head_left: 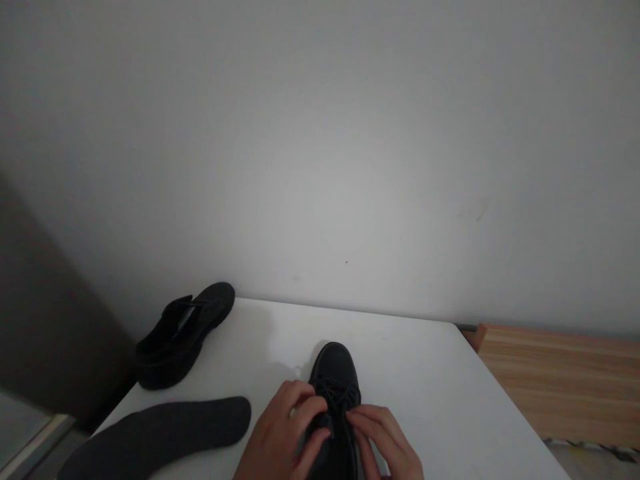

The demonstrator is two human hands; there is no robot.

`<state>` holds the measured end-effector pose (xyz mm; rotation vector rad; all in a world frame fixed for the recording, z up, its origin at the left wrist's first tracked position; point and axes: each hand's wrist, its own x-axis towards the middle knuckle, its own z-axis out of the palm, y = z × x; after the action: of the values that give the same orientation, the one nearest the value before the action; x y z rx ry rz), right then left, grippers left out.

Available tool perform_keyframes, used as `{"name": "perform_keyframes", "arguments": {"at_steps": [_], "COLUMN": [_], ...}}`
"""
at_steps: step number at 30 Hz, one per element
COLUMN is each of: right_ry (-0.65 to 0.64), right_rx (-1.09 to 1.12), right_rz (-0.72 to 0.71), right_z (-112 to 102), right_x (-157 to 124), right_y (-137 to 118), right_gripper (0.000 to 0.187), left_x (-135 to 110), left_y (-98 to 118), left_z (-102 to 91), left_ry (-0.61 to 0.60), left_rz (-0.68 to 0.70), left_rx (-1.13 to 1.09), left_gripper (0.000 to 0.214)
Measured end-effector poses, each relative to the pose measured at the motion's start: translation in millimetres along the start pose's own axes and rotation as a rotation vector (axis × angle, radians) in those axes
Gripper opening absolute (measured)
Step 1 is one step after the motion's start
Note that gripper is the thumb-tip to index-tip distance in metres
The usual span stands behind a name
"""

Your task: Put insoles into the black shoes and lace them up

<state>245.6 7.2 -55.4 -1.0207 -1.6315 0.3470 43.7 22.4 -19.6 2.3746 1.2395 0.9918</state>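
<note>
A black lace-up shoe [334,373] stands on the white table [435,387], its toe pointing away from me. My left hand [283,433] is closed, its fingers pinching the laces on the shoe's left side. My right hand [383,440] is closed too, fingertips pinching the laces from the right. The heel end of the shoe is hidden under my hands and cut off by the bottom edge.
A second black shoe [183,333] sits at the table's far left corner. A dark grey insole [160,433] lies flat at the left front. A white wall [320,133] stands right behind the table. A wooden surface [560,380] adjoins on the right.
</note>
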Motion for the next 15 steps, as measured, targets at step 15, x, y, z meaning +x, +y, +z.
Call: {"name": "perform_keyframes", "arguments": {"at_steps": [15], "right_ry": [0.035], "right_rx": [-0.128], "right_rz": [0.003], "right_z": [1], "right_x": [-11], "right_y": [7], "right_gripper": [0.022], "left_x": [18], "left_y": [14], "left_z": [0.6], "left_ry": [0.074], "left_rz": [0.139], "left_rx": [0.099], "left_gripper": [0.020]}}
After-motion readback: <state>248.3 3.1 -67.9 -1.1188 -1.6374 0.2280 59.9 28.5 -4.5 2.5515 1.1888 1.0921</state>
